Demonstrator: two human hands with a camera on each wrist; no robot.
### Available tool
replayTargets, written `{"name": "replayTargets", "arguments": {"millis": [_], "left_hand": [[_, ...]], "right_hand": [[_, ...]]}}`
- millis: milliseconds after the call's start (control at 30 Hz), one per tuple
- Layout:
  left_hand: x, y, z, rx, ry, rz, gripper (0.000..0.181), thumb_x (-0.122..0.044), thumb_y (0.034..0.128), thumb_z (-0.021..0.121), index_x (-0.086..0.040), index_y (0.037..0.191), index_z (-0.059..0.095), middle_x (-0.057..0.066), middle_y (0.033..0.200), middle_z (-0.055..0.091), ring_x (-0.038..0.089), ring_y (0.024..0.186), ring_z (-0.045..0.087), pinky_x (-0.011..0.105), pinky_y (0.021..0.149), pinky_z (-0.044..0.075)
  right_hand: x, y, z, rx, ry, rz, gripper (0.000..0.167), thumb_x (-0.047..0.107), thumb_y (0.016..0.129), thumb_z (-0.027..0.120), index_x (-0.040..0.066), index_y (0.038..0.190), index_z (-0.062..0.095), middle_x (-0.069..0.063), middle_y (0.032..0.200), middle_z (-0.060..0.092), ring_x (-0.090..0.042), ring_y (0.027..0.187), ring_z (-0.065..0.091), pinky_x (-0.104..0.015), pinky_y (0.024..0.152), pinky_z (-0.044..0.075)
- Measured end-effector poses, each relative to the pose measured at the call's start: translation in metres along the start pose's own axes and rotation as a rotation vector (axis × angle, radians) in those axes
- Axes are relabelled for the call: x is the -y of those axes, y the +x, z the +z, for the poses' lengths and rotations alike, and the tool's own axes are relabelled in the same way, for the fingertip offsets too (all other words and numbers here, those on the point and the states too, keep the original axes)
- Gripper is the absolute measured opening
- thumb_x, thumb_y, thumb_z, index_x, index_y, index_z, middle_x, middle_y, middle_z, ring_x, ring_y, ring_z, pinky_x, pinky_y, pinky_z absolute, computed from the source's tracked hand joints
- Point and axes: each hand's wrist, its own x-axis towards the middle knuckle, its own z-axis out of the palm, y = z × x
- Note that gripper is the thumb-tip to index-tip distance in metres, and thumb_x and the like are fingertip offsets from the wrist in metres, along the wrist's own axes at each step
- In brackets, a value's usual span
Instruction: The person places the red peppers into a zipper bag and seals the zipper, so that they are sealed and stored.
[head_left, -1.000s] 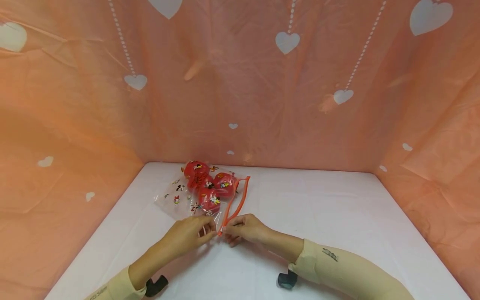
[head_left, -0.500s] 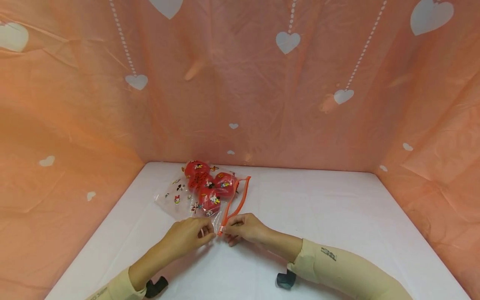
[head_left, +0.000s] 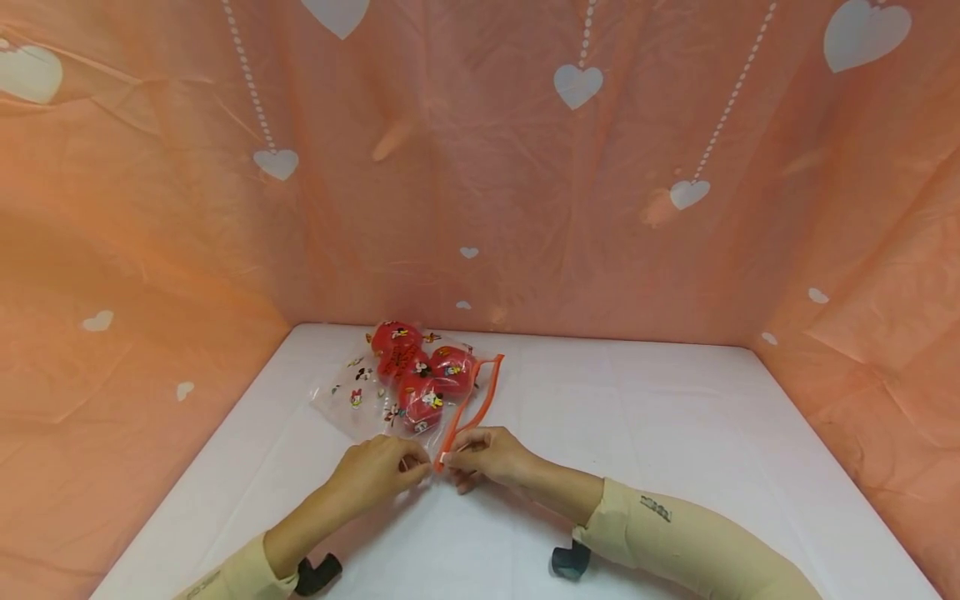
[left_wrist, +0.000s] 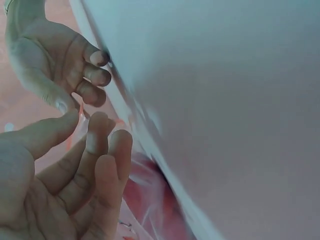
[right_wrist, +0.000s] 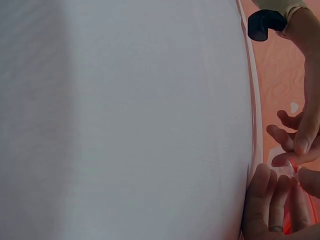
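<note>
A clear plastic zip bag (head_left: 341, 408) printed with cartoon figures lies on the table, with several red round objects (head_left: 420, 404) inside. Its orange zip edge (head_left: 491, 387) runs along the right side and gapes at the far part. My left hand (head_left: 375, 471) pinches the bag's near corner between thumb and fingers. From the right, my right hand (head_left: 491, 457) pinches the small white slider (head_left: 444, 457) at the near end of the zip. In the left wrist view, the fingertips of my left hand (left_wrist: 75, 185) and right hand (left_wrist: 60, 65) almost meet; the corner is partly hidden.
A white-covered table (head_left: 637, 417) spreads under the hands and bag. Orange curtains (head_left: 525, 208) with white hearts close in the back and sides. A black wrist device (head_left: 570, 561) hangs below the right sleeve, another (head_left: 318, 575) below the left.
Hands and bag stay almost in place. The left fingertips have drawn back very slightly to the left from the zip end, and the head view has shifted a little.
</note>
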Motion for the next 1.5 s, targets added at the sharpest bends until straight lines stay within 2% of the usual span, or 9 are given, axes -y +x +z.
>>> {"name": "replayTargets", "arguments": {"millis": [167,333,667,900,1033,1267,1500], "left_hand": [[0.000,0.002,0.001,0.010,-0.087,-0.039,0.006,-0.026,0.0930,0.084,-0.022,0.094,0.080,-0.015,0.077,0.069,0.004,0.070,0.060,0.032,0.061,0.048],[0.003,0.003,0.003,0.003,-0.148,-0.039,0.005,-0.022,0.0930,0.084,-0.020,0.094,0.080,-0.013,0.077,0.069,0.005,0.069,0.060,0.032,0.060,0.049],[0.006,0.003,0.005,-0.022,-0.193,-0.055,0.009,-0.022,0.0942,0.083,-0.017,0.091,0.077,-0.011,0.075,0.068,0.007,0.063,0.057,0.031,0.060,0.047],[0.008,0.005,0.005,-0.007,-0.238,-0.066,0.012,-0.020,0.0956,0.082,-0.015,0.088,0.075,-0.008,0.073,0.066,0.009,0.063,0.058,0.030,0.060,0.048],[0.010,0.006,0.004,0.003,-0.268,-0.052,0.012,-0.017,0.0952,0.082,-0.014,0.087,0.073,-0.007,0.073,0.065,0.010,0.064,0.058,0.028,0.059,0.047],[0.017,0.009,0.001,0.066,-0.364,0.003,0.013,-0.011,0.0961,0.079,-0.011,0.087,0.069,-0.005,0.073,0.063,0.011,0.065,0.058,0.024,0.060,0.046],[0.022,0.013,0.000,0.100,-0.441,0.045,0.013,-0.008,0.0958,0.077,-0.007,0.087,0.067,-0.003,0.074,0.061,0.011,0.069,0.056,0.022,0.061,0.046]], "right_hand": [[0.001,0.001,0.001,-0.001,-0.004,-0.003,0.015,0.002,0.098,0.075,-0.009,0.108,0.071,-0.011,0.085,0.076,-0.016,0.066,0.070,-0.037,0.069,0.065],[0.001,0.003,0.002,-0.006,-0.020,0.005,0.017,0.005,0.099,0.076,-0.008,0.111,0.072,-0.012,0.087,0.077,-0.017,0.069,0.071,-0.038,0.069,0.065],[0.001,0.005,0.005,-0.009,-0.021,-0.002,0.018,0.006,0.100,0.075,-0.008,0.111,0.072,-0.006,0.083,0.075,-0.015,0.070,0.069,-0.035,0.065,0.064],[0.003,0.005,0.007,-0.004,-0.046,-0.008,0.019,0.008,0.100,0.076,-0.007,0.110,0.074,-0.006,0.084,0.074,-0.015,0.071,0.068,-0.033,0.065,0.063],[0.003,0.006,0.008,-0.008,-0.062,-0.004,0.020,0.011,0.099,0.078,-0.006,0.110,0.076,-0.006,0.086,0.075,-0.015,0.071,0.067,-0.032,0.064,0.063],[0.003,0.009,0.008,-0.010,-0.081,0.004,0.020,0.010,0.099,0.078,-0.006,0.111,0.077,-0.004,0.088,0.075,-0.015,0.074,0.067,-0.032,0.065,0.063],[0.004,0.015,0.001,0.005,-0.099,0.018,0.019,0.008,0.100,0.076,-0.007,0.111,0.077,-0.004,0.088,0.076,-0.013,0.074,0.067,-0.029,0.064,0.062]]}}
